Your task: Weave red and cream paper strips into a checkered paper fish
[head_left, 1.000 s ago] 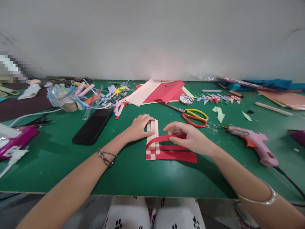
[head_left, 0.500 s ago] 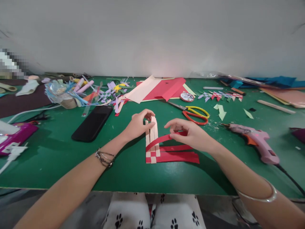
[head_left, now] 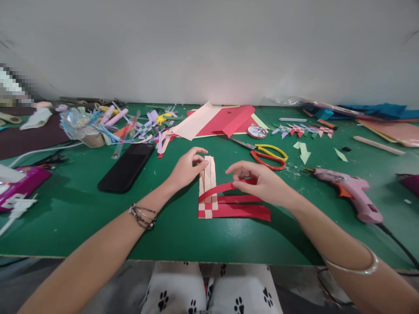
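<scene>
A half-woven mat of red and pale pink paper strips (head_left: 209, 209) lies on the green table (head_left: 183, 231) in front of me. My left hand (head_left: 186, 168) pinches the top end of one pale pink upright strip (head_left: 207, 174) and lifts it a little. My right hand (head_left: 258, 181) is closed on a red strip (head_left: 218, 190) that arches up from the mat's left edge. Two more red strips (head_left: 242, 210) lie flat below it, pointing right.
A black phone (head_left: 127, 166) lies left of my hands. Scissors with yellow and red handles (head_left: 266, 156) sit behind my right hand, a pink glue gun (head_left: 348, 189) to the right. Red and pink sheets (head_left: 219, 121), woven scraps (head_left: 144, 131) and a round tin (head_left: 257, 131) lie further back.
My left hand went from lying flat on the pink strips to pinching one strip's top end and raising it. My right hand kept the arched red strip, barely moving.
</scene>
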The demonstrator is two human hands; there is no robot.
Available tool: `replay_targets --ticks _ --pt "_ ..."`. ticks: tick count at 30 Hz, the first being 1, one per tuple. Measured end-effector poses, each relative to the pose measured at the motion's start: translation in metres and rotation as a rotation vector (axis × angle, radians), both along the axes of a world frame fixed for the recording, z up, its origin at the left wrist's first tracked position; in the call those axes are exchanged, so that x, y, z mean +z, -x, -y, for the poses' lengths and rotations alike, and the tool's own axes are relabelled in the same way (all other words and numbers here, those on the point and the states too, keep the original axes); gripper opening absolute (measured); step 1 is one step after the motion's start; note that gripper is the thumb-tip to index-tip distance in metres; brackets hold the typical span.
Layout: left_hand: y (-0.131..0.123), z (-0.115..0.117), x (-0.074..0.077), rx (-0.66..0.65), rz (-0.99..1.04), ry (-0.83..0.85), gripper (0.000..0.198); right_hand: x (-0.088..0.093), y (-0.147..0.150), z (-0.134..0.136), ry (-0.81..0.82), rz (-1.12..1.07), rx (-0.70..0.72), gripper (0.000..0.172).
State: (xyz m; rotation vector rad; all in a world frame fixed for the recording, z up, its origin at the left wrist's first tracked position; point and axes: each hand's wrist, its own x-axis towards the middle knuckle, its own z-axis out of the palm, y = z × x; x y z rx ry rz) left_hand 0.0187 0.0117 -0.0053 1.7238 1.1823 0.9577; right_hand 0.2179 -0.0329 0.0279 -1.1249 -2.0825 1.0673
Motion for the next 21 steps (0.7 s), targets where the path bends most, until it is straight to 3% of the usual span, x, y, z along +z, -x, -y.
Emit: replay_targets --ticks 8,16,21 --pt "0.000 0.000 0.003 -0.038 0.171 0.107 0.024 0.000 0.001 0.001 -0.011 -0.053 -0.021 0.016" --pt "0.005 0.003 0.010 -0.196 0.259 0.043 0.036 0.001 0.000 0.003 -0.021 -0.235 0.012 0.017" --pt "0.010 0.005 0.013 -0.231 0.275 -0.018 0.017 0.002 0.001 0.004 -0.035 -0.263 0.051 0.016"
